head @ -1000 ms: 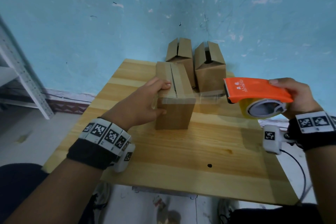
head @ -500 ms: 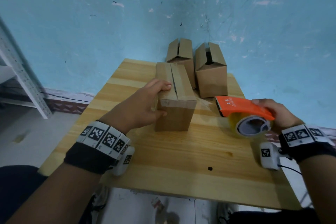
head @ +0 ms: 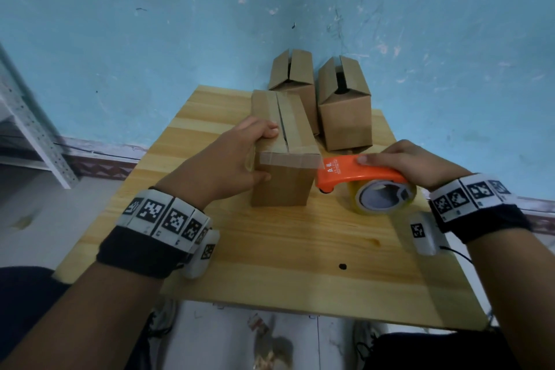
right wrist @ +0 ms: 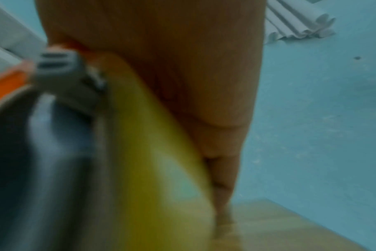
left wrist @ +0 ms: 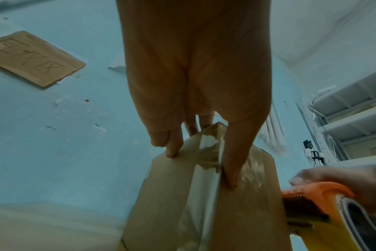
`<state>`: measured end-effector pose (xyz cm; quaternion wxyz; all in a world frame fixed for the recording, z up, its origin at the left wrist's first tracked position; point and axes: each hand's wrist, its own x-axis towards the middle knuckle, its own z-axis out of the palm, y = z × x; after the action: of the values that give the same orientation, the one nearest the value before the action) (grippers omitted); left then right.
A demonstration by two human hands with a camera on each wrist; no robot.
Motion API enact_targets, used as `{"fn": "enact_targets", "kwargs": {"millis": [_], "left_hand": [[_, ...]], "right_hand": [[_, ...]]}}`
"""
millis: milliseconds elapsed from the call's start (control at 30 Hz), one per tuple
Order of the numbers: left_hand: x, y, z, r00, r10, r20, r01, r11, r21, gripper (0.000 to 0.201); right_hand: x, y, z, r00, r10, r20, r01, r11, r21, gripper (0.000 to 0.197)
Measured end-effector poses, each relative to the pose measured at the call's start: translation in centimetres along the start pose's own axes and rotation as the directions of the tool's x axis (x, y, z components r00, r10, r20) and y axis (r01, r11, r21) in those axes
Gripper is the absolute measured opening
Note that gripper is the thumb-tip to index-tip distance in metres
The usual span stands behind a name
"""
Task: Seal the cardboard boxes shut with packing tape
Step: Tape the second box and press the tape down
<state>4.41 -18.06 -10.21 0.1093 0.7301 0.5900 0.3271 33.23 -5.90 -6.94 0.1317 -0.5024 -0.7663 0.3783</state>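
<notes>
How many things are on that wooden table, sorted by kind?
Cardboard boxes: 3 – the near box that the left hand holds, and two open-flapped ones behind, back left box and back right box.
Tape dispensers: 1 – the orange dispenser, gripped by the right hand, with its tape roll.
Total: 4 things on the table.

The right hand has brought the tape dispenser down against the box.

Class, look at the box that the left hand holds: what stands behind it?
Two more cardboard boxes stand behind the held box, by the blue wall, top flaps unsealed. The held box hides the lower part of the left one.
</notes>
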Motion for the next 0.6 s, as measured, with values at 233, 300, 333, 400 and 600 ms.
{"fn": "enact_targets", "kwargs": {"millis": [233,300,333,400,600], "left_hand": [[0.0,0.1,0.2,1.000,-0.003,-0.003,0.003,0.998,-0.060,0.075],[-0.1,0.1,0.3,1.000,-0.001,-0.010,0.000,0.998,-0.058,0.075],[-0.1,0.1,0.4,1.000,0.001,-0.013,-0.001,0.998,-0.062,0.074],[-0.1,0.1,0.4,1.000,0.001,-0.019,-0.002,0.998,-0.063,0.074],[-0.2,0.3,0.4,1.000,-0.009,-0.004,0.009,0.999,-0.042,0.082]], "right_hand": [[0.1,-4.0,-0.7,0.989,-0.060,-0.134,0.040,0.988,-0.148,0.050],[0.1,-5.1,-0.8,0.986,-0.078,-0.151,0.046,0.978,-0.202,0.048],[0.2,-5.7,-0.8,0.984,-0.086,-0.154,0.049,0.972,-0.232,0.048],[0.2,-6.7,-0.9,0.983,-0.106,-0.152,0.060,0.958,-0.279,0.048],[0.0,-7.8,-0.7,0.977,-0.140,-0.158,0.077,0.933,-0.352,0.049]]}}
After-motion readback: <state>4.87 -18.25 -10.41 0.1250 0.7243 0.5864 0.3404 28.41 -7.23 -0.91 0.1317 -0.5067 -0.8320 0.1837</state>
